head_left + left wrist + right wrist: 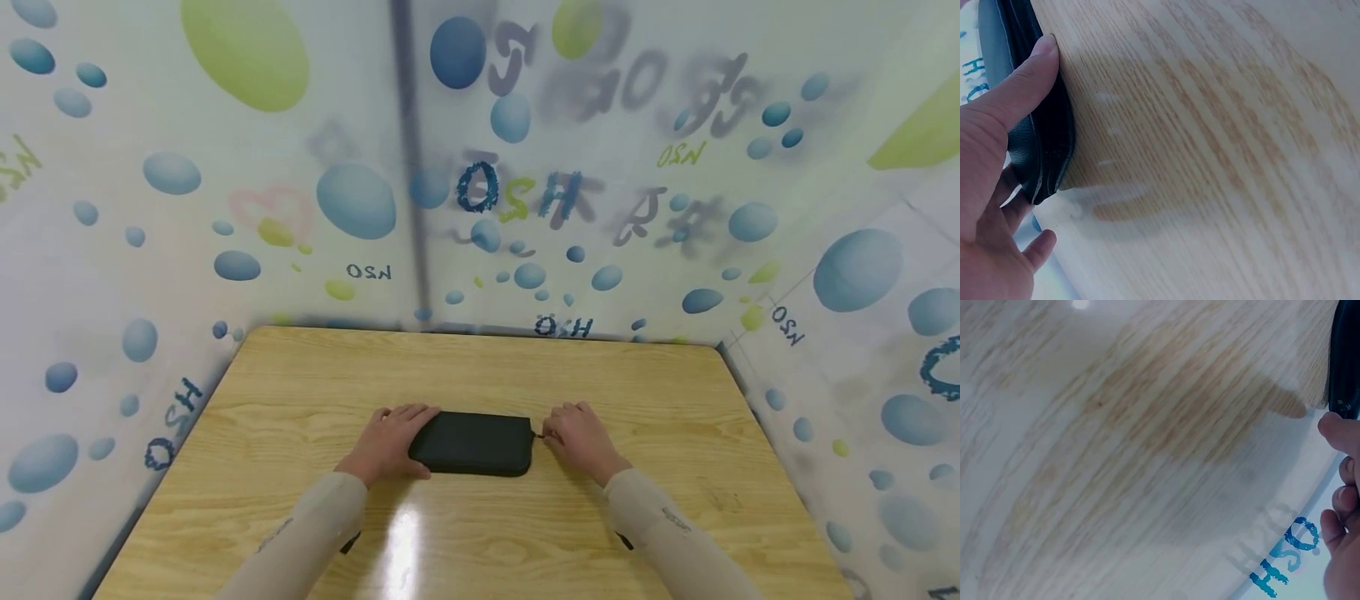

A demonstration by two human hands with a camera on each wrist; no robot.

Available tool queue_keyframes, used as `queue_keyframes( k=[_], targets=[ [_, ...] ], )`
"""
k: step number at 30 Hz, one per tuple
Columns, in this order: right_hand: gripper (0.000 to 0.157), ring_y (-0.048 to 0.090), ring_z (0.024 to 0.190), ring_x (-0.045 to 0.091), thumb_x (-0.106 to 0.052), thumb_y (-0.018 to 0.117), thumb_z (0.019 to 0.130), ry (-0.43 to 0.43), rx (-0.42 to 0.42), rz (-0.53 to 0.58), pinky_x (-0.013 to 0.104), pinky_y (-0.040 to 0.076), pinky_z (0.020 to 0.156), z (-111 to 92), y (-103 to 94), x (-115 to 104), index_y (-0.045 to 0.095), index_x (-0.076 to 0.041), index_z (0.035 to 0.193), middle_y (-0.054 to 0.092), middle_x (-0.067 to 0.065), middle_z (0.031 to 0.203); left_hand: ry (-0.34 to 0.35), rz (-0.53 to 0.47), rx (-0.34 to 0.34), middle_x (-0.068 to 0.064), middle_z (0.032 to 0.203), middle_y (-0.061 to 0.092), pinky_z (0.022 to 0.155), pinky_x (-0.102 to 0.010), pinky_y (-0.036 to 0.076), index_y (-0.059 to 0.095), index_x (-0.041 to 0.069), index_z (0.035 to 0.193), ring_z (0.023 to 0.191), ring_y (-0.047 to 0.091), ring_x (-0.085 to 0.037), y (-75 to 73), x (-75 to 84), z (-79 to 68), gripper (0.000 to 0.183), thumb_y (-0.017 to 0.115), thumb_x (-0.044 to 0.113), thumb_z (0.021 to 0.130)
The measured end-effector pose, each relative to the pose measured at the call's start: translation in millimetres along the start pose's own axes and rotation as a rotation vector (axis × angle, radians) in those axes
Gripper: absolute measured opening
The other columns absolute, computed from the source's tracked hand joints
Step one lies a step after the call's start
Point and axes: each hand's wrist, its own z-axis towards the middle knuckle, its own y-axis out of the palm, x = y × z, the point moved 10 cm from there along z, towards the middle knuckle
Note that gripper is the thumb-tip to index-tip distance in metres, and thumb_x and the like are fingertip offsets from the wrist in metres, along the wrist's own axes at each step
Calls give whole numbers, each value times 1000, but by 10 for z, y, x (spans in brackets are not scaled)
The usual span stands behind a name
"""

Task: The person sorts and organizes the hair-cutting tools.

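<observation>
A black zip-up wallet (472, 443) lies flat on the wooden table, its long side running left to right. My left hand (392, 439) grips its left end, with the thumb on the near edge and the fingers round the far side. In the left wrist view the thumb (1029, 78) presses the wallet's zipped edge (1054, 137). At the other end, my right hand (576, 435) pinches a small dark zipper pull (538, 435). The right wrist view catches just the wallet's corner (1344, 369) beside curled fingers (1346, 497); the pinch point is hidden there.
The wooden table (480, 367) has rounded far corners. Pale walls (337, 125) printed with blue and green bubbles and lettering stand behind it and at both sides. A bright light reflection (403, 542) shows on the near tabletop.
</observation>
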Motion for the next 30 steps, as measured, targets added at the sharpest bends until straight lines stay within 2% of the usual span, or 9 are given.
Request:
queue_keyframes(
  k=[8, 13, 20, 25, 30],
  targets=[
    [6, 57, 75, 10, -22, 75, 85, -75, -74, 27, 32, 43, 73, -42, 25, -89, 72, -22, 80, 67, -10, 78, 18, 7, 6, -5, 150, 46, 107, -58, 33, 39, 22, 150, 138, 42, -27, 16, -8, 5, 100, 85, 53, 67],
    [5, 56, 75, 9, -22, 75, 85, -97, -80, 69, 33, 44, 74, -85, 28, -107, 72, -22, 81, 66, -10, 78, 20, 0, 5, -5, 150, 46, 107, -59, 33, 39, 21, 150, 138, 42, -28, 11, -3, 10, 100, 85, 52, 67],
    [8, 53, 69, 4, -21, 77, 83, -157, -97, 106, 26, 40, 69, -122, 44, -179, 72, -23, 77, 63, -12, 74, 24, 28, -4, -5, 150, 45, 106, -59, 35, 38, 21, 151, 139, 42, -27, 36, -6, 21, 100, 84, 54, 68],
    [8, 54, 69, 4, -19, 76, 83, -186, -107, 133, 27, 44, 68, -139, 4, -244, 72, -22, 76, 63, -11, 73, 25, 32, 2, -4, 150, 45, 105, -58, 36, 37, 22, 151, 139, 42, -27, 40, -13, 18, 101, 83, 55, 68],
    [9, 55, 69, 3, -19, 74, 84, -224, -136, 132, 30, 51, 74, -166, 38, -322, 71, -21, 75, 63, -11, 73, 42, 16, 22, -3, 150, 45, 104, -58, 36, 37, 22, 151, 138, 42, -27, 13, 3, 0, 101, 83, 55, 68]
  ],
)
